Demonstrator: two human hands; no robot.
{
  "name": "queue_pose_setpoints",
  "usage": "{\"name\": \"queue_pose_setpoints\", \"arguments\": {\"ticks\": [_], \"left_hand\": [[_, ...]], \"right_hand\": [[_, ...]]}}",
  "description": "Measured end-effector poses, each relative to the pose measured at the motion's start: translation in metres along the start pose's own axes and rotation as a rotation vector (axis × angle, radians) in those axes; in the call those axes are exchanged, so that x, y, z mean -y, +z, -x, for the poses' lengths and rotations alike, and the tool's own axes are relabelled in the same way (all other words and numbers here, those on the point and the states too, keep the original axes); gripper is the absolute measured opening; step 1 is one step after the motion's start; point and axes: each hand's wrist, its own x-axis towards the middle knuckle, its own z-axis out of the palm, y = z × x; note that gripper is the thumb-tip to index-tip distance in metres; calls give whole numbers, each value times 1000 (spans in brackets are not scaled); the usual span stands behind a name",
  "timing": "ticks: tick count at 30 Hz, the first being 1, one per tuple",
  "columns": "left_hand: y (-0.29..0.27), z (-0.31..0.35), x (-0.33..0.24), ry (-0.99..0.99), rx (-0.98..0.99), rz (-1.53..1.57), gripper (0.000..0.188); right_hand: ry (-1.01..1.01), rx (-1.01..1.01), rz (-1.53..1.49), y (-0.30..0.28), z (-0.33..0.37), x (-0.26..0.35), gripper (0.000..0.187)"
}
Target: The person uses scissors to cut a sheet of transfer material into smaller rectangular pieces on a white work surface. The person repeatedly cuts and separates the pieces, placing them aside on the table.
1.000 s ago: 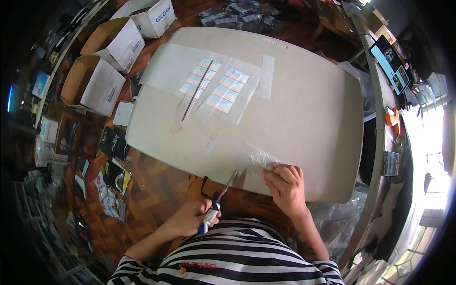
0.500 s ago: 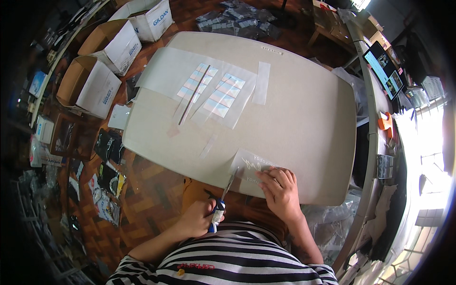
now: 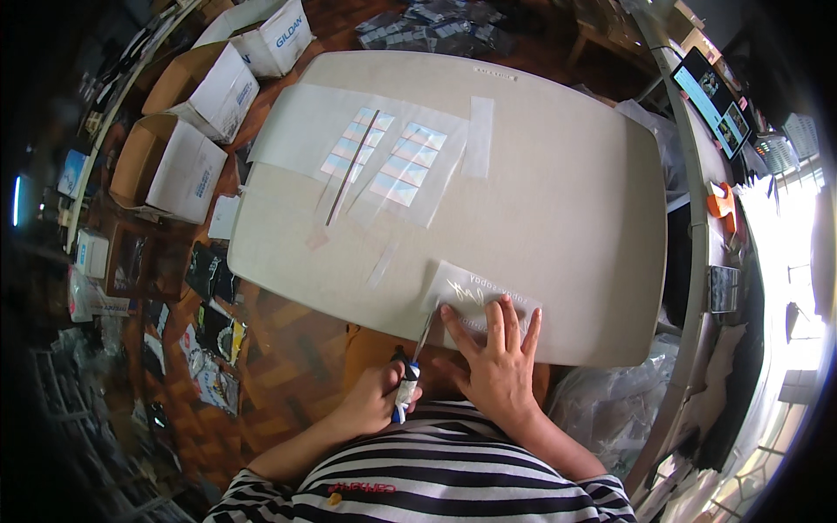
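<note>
My left hand point(image 3: 377, 397) is wrapped round the blue-and-white handle of a pair of scissors point(image 3: 405, 394). Their metal blades point away from me, with the tips at the left edge of a translucent sheet point(image 3: 447, 277). White lettering and a script design mark this sheet, which lies by the near edge of the table. My right hand point(image 3: 500, 362) lies on it with the fingers spread, pressing it against the tabletop. Its fingers cover part of the lettering. Whether the blades are parted is too fine to make out.
The pale table point(image 3: 567, 218) bears a translucent backing sheet point(image 3: 292, 131) with pastel rectangles point(image 3: 410, 161), a dark thin strip point(image 3: 352, 166) and a whitish strip point(image 3: 479, 138). Cartons point(image 3: 183, 170) stand at left. Clear plastic bags point(image 3: 602, 397) lie at lower right, beside a side counter.
My right hand has gone from curled fingers at the sheet's edge to spread flat on it. The sheet has turned slightly. The scissors stay in my left hand at its left edge.
</note>
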Motion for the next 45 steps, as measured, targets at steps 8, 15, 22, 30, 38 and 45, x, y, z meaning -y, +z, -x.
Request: {"name": "queue_pose_setpoints", "arguments": {"ticks": [8,15,22,30,38,45], "left_hand": [[-4,-15,-10,18,6,-51,15],[-8,-28,-27,44,50,-93,22],[-13,-58,-80,37,81,28,26],[-8,-61,-89,40,436,169,44],[21,-57,-88,93,291,-164,37],[-4,-35,-90,149,290,-38,35]], "right_hand": [[6,7,-37,2,2,-4,68],[-19,30,-3,2,3,-8,76],[-231,-43,134,2,6,-29,61],[76,-394,-173,-89,96,-123,38],[730,-929,651,-196,235,-247,17],[1097,-266,204,-148,254,-258,32]]}}
